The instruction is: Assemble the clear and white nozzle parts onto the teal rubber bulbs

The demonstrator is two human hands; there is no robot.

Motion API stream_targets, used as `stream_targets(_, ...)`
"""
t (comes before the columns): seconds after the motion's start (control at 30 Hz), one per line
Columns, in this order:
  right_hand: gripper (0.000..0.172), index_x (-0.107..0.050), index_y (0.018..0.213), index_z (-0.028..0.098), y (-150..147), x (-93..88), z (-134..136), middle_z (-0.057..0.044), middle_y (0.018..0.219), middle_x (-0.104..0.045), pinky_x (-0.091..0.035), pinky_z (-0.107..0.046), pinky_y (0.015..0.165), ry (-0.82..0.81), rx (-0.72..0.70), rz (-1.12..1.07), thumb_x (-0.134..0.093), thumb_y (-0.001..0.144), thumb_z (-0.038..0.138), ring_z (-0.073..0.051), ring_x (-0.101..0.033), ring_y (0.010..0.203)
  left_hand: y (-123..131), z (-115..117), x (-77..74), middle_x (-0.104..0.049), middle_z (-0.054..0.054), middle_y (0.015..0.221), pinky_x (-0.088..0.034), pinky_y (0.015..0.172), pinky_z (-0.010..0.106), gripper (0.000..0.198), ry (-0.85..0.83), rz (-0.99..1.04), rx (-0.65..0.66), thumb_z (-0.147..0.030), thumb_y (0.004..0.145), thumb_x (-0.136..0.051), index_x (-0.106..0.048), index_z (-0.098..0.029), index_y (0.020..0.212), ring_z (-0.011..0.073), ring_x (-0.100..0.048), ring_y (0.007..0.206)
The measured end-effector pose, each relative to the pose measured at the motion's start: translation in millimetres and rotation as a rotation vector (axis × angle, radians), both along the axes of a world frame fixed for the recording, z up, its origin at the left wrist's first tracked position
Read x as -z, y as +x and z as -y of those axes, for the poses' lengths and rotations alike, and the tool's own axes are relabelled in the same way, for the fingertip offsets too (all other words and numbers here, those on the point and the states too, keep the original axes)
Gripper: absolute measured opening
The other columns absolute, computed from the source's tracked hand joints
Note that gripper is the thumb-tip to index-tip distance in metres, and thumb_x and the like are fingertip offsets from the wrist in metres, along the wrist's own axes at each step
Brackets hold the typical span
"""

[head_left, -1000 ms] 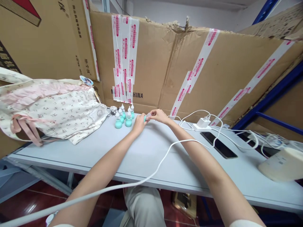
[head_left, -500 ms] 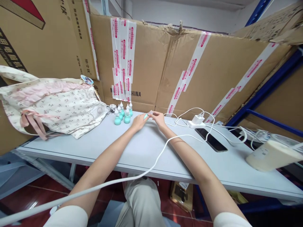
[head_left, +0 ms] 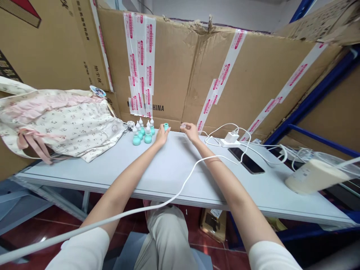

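Note:
My left hand (head_left: 162, 135) is closed round a small teal rubber bulb (head_left: 166, 126), whose open neck points up. A little to the right, my right hand (head_left: 191, 131) pinches a small clear plastic tip (head_left: 183, 125), held above the table and apart from the bulb. Left of my left hand, several teal bulbs with clear pointed tips (head_left: 147, 137) stand upright in a cluster. They look like nasal aspirators.
A flowered cloth bag (head_left: 70, 123) lies at the left on the grey table (head_left: 168, 172). To the right are a white charger (head_left: 231, 137), a black phone (head_left: 246, 160) and a cream cup (head_left: 312, 176). A white cable (head_left: 182, 197) crosses in front; cardboard (head_left: 174, 75) stands behind.
My hands have moved apart. The clear tip is now away from the bulb in my right hand, and the bulb's neck shows upright in my left. The view has shifted slightly.

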State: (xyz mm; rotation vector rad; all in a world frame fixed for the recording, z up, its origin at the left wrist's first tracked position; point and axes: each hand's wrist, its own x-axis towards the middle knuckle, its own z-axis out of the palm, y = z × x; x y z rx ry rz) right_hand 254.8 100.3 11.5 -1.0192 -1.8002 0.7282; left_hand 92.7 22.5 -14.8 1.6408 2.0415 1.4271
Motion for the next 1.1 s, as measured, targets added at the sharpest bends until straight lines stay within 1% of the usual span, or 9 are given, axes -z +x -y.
stream_targets(0.07,0.023,-0.071,0.095,0.021,-12,13.7,3,-0.004,0.098,-0.071,-0.045,-0.029,0.086,-0.031,0.056,0.201,-0.064,0.074,0.025,-0.018,-0.063,0.095,-3,-19,0.4,-0.055,0.014,0.123,-0.038,0.095,0.030,0.030,-0.006,0.082,0.026,-0.026,0.088,-0.046,-0.041,-0.015,0.116,0.0201,-0.052,0.114)
stream_targets(0.13,0.025,-0.069,0.100,0.023,-25,24.5,4,-0.005,0.104,-0.070,-0.045,-0.029,0.085,-0.078,0.141,0.326,-0.064,0.076,0.027,-0.019,-0.063,0.100,-8,-34,3.0,-0.056,0.013,0.121,-0.038,0.095,0.032,0.031,-0.014,0.137,-0.006,-0.021,0.085,-0.050,-0.040,-0.016,0.114,0.0203,-0.053,0.111)
stream_targets(0.2,0.025,-0.067,0.103,0.024,-37,30.7,3,-0.005,0.107,-0.069,-0.044,-0.029,0.085,-0.082,0.196,0.373,-0.063,0.079,0.029,-0.020,-0.062,0.102,-14,-44,8.6,-0.058,0.013,0.117,-0.038,0.095,0.034,0.031,0.009,0.147,-0.072,-0.020,0.083,-0.052,-0.041,-0.017,0.111,0.0212,-0.054,0.109)
stream_targets(0.27,0.026,-0.065,0.106,0.025,-47,33.1,-1,-0.003,0.107,-0.069,-0.044,-0.028,0.084,-0.029,0.208,0.373,-0.061,0.081,0.029,-0.019,-0.062,0.101,-20,-48,16.4,-0.058,0.014,0.113,-0.037,0.095,0.036,0.029,0.024,0.134,-0.102,-0.019,0.082,-0.053,-0.043,-0.015,0.108,0.0220,-0.055,0.108)
stream_targets(0.43,0.023,-0.063,0.102,0.025,-67,35.5,-12,-0.001,0.103,-0.070,-0.044,-0.027,0.081,0.044,0.128,0.424,-0.064,0.079,0.030,-0.018,-0.062,0.098,-27,-54,34.1,-0.058,0.012,0.111,-0.034,0.101,0.036,0.020,0.021,0.102,-0.091,-0.017,0.077,-0.059,-0.050,-0.016,0.095,0.0216,-0.050,0.114)
stream_targets(0.53,0.021,-0.064,0.101,0.025,-73,39.6,-16,-0.002,0.103,-0.070,-0.043,-0.027,0.081,0.079,0.104,0.451,-0.063,0.080,0.027,-0.018,-0.061,0.099,-27,-59,38.7,-0.059,0.013,0.113,-0.034,0.101,0.037,0.024,0.005,0.107,-0.092,-0.014,0.076,-0.058,-0.050,-0.016,0.098,0.0221,-0.051,0.114)
stream_targets(0.83,0.024,-0.065,0.101,0.026,-67,52.4,-24,0.001,0.104,-0.070,-0.041,-0.029,0.084,0.112,0.028,0.455,-0.065,0.078,0.032,-0.020,-0.057,0.104,-20,-58,41.2,-0.056,0.015,0.121,-0.036,0.099,0.036,0.033,0.006,0.125,-0.071,-0.010,0.079,-0.053,-0.043,-0.017,0.110,0.0212,-0.051,0.116)
stream_targets(1.0,0.026,-0.066,0.103,0.026,-67,55.9,-25,0.000,0.105,-0.070,-0.039,-0.036,0.090,0.101,0.008,0.474,-0.065,0.078,0.034,-0.022,-0.057,0.106,-23,-57,38.3,-0.057,0.014,0.121,-0.037,0.098,0.034,0.043,-0.049,0.153,-0.064,-0.015,0.071,-0.065,-0.046,-0.016,0.109,0.0231,-0.052,0.116)
stream_targets(1.1,0.027,-0.066,0.101,0.025,-67,60.4,-30,-0.001,0.103,-0.070,-0.041,-0.035,0.089,0.062,-0.016,0.423,-0.068,0.075,0.028,-0.021,-0.059,0.102,-24,-59,36.4,-0.060,0.014,0.117,-0.040,0.095,0.033,0.047,-0.054,0.170,-0.086,-0.018,0.066,-0.070,-0.048,-0.016,0.108,0.0233,-0.055,0.112)
